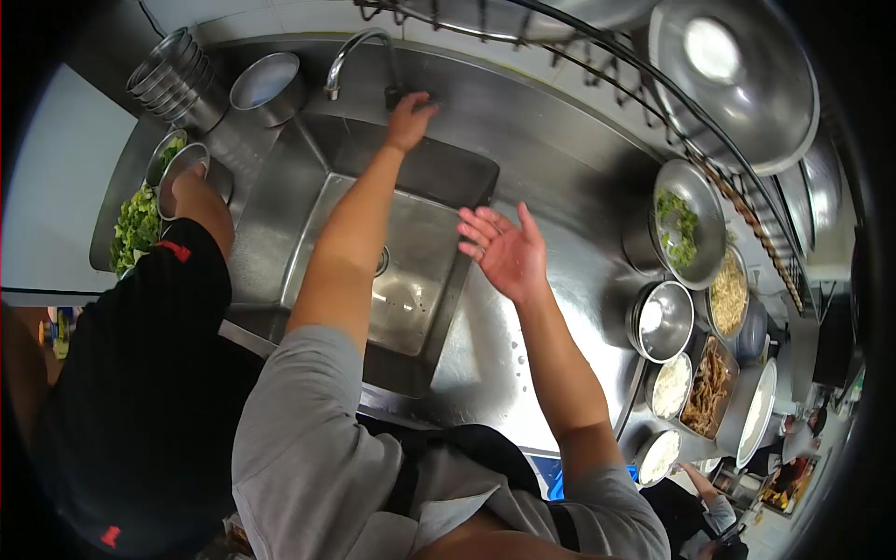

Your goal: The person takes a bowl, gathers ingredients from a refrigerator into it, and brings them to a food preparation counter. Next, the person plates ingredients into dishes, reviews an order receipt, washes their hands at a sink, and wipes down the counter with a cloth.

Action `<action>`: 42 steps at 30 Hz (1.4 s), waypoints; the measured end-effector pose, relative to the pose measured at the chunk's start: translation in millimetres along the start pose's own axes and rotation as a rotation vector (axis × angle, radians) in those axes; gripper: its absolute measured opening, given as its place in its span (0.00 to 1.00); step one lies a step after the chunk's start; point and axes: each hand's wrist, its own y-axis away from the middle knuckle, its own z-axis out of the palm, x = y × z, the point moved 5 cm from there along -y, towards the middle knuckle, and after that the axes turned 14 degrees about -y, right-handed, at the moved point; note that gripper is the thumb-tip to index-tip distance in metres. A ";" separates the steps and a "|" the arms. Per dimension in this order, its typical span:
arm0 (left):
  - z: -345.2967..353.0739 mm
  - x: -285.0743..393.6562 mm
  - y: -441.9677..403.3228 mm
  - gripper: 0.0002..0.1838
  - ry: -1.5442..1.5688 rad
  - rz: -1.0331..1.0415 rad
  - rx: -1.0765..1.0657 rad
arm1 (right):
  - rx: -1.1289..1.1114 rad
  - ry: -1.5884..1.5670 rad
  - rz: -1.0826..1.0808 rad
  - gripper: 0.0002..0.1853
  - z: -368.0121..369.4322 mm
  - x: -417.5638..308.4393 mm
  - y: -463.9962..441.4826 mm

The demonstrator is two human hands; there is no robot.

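Observation:
My left hand (409, 123) reaches to the back of the sink (485, 182), its fingers curled at the base of the faucet (375, 37), on the handle, which they mostly hide. Over the sink's right edge, my right hand (509, 254) is held palm up with its fingers spread and nothing in it. Scattered water drops lie on the sink bottom and on the steel counter (490, 350) below my right hand. No stream shows clearly under the spout.
At left, a co-worker in black has a hand inside a metal container (174, 187), beside green leafy vegetables (136, 229). Stacked metal pots (177, 84) and a bowl (266, 86) stand behind. At right are steel bowls (665, 322), several food containers and an overhead rack (597, 37).

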 end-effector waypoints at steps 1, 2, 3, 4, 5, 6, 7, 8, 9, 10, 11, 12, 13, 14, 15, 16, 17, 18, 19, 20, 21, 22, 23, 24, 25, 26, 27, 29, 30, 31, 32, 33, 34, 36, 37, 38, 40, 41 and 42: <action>4.2 -10.9 8.8 0.34 0.027 0.044 -0.086 | 0.001 0.012 0.009 0.27 7.0 2.1 -20.5; 3.8 -16.4 22.0 0.31 0.053 0.086 -0.171 | 0.001 0.022 0.021 0.26 12.4 6.8 -42.2; -2.5 -23.6 34.4 0.31 0.047 0.074 -0.164 | 0.002 0.019 0.036 0.26 17.6 14.8 -65.3; -11.8 -25.7 50.3 0.26 0.377 -0.053 -0.128 | 0.043 0.138 0.045 0.23 20.6 23.6 -89.1; -22.9 -32.3 66.4 0.22 0.704 -0.179 -0.085 | 0.082 0.254 0.056 0.21 24.3 35.9 -113.8; -34.0 -39.1 79.9 0.22 0.693 -0.187 -0.078 | 0.016 0.321 0.052 0.19 27.0 51.1 -142.5; -40.7 -46.9 91.3 0.21 1.018 -0.290 -0.058 | -0.052 0.395 0.045 0.17 31.5 65.6 -171.0; -46.0 -54.1 99.1 0.21 1.344 -0.390 -0.033 | -0.039 0.433 0.056 0.16 40.8 82.1 -196.4; -53.3 -59.0 102.8 0.21 1.343 -0.390 -0.022 | -0.025 0.475 0.065 0.15 48.5 98.1 -216.6; -58.8 -64.5 105.5 0.22 1.440 -0.370 0.066 | -0.010 0.534 0.057 0.15 55.6 108.7 -232.6; -63.8 -70.9 110.3 0.22 1.535 -0.352 0.159 | 0.015 0.626 0.012 0.15 62.5 117.1 -246.9; -67.9 -68.8 112.6 0.24 1.618 -0.351 0.091 | 0.047 0.733 -0.038 0.15 68.5 124.2 -256.2; -77.6 -50.1 116.6 0.24 1.622 -0.353 0.097 | 0.085 0.849 -0.100 0.15 73.8 126.5 -262.5; -92.3 -19.0 123.1 0.22 1.570 -0.323 0.080 | 0.126 0.961 -0.164 0.15 77.9 126.1 -264.2; -98.1 -3.0 128.2 0.21 1.516 -0.299 0.059 | 0.162 1.064 -0.216 0.15 81.6 125.5 -263.7; -98.9 -8.7 124.9 0.21 1.515 -0.306 0.060 | 0.184 1.156 -0.261 0.15 85.6 127.3 -263.9; -102.6 -22.4 116.6 0.18 1.366 -0.363 0.060 | 0.198 1.231 -0.290 0.15 85.2 129.9 -267.9; -104.0 -34.9 110.3 0.16 1.215 -0.420 0.053 | 0.161 1.330 -0.379 0.18 86.7 134.2 -268.2; -100.8 -49.8 103.3 0.16 1.214 -0.426 0.042 | 0.055 1.434 -0.491 0.15 56.6 150.5 -290.4; -93.4 -68.3 95.6 0.16 1.195 -0.457 0.015 | -0.047 1.538 -0.618 0.14 27.2 166.7 -310.8; -89.2 -77.0 92.2 0.15 1.176 -0.489 -0.017 | -0.139 1.633 -0.756 0.16 -2.8 183.0 -330.5; -88.0 -70.8 93.7 0.16 1.213 -0.401 -0.126 | 0.160 1.137 -0.470 0.14 42.4 153.1 -266.4; -77.9 -87.1 90.0 0.16 1.215 -0.394 -0.152 | 0.175 1.136 -0.492 0.14 46.4 146.3 -247.4; -60.3 -120.1 84.2 0.16 1.137 -0.396 -0.067 | 0.088 1.230 -0.497 0.18 52.5 137.6 -236.3; -45.9 -136.0 75.3 0.17 1.063 -0.396 0.000 | 0.019 1.327 -0.507 0.28 52.3 125.7 -221.0; -42.3 -133.9 67.1 0.19 0.926 -0.559 0.065 | -0.192 1.289 -0.567 0.31 48.5 119.6 -197.9; -38.6 -120.2 60.2 0.21 0.771 -0.705 0.106 | -0.383 1.257 -0.635 0.34 38.0 116.4 -170.8; -14.3 -79.3 52.8 0.35 0.872 -0.658 -0.136 | -0.215 1.589 -0.377 0.36 -21.4 106.0 -129.2; -0.4 -67.9 42.2 0.37 0.848 -0.677 -0.315 | -0.037 1.891 0.082 0.31 -16.4 86.6 -89.1; 10.3 -53.2 35.6 0.39 0.801 -0.625 -0.389 | -0.168 2.037 0.256 0.23 -31.1 77.6 -66.9; 32.8 -76.1 6.2 0.42 0.822 -0.683 -0.445 | -0.171 2.060 0.184 0.20 -26.5 60.3 -29.3; 45.2 -77.5 -16.0 0.45 0.756 -0.733 -0.484 | -0.172 1.978 0.010 0.18 -39.8 50.3 -0.1; 52.6 -69.7 -25.7 0.40 0.821 -0.765 -0.535 | -0.166 1.823 -0.155 0.19 -39.3 33.5 39.0; 99.7 -131.0 -100.1 0.23 0.966 -0.706 -0.937 | 0.124 1.778 -0.185 0.20 -49.7 6.9 123.8; 71.1 -121.5 -108.0 0.18 0.685 -0.897 -0.433 | 0.208 1.738 -0.145 0.21 -51.6 5.8 160.5; 60.3 -94.7 -100.0 0.20 0.717 -0.929 -0.365 | 0.301 1.682 -0.220 0.21 -57.4 3.5 199.5; 47.1 -47.1 -76.1 0.21 0.706 -0.870 -0.433 | 0.531 1.538 -0.325 0.21 -79.0 8.9 287.0; 47.3 -47.7 -73.8 0.22 0.656 -0.813 -0.377 | 0.682 1.434 -0.363 0.22 -86.8 19.7 331.2; 54.8 -42.7 -69.5 0.23 0.610 -0.751 -0.319 | 0.840 1.376 -0.378 0.22 -87.6 34.3 377.0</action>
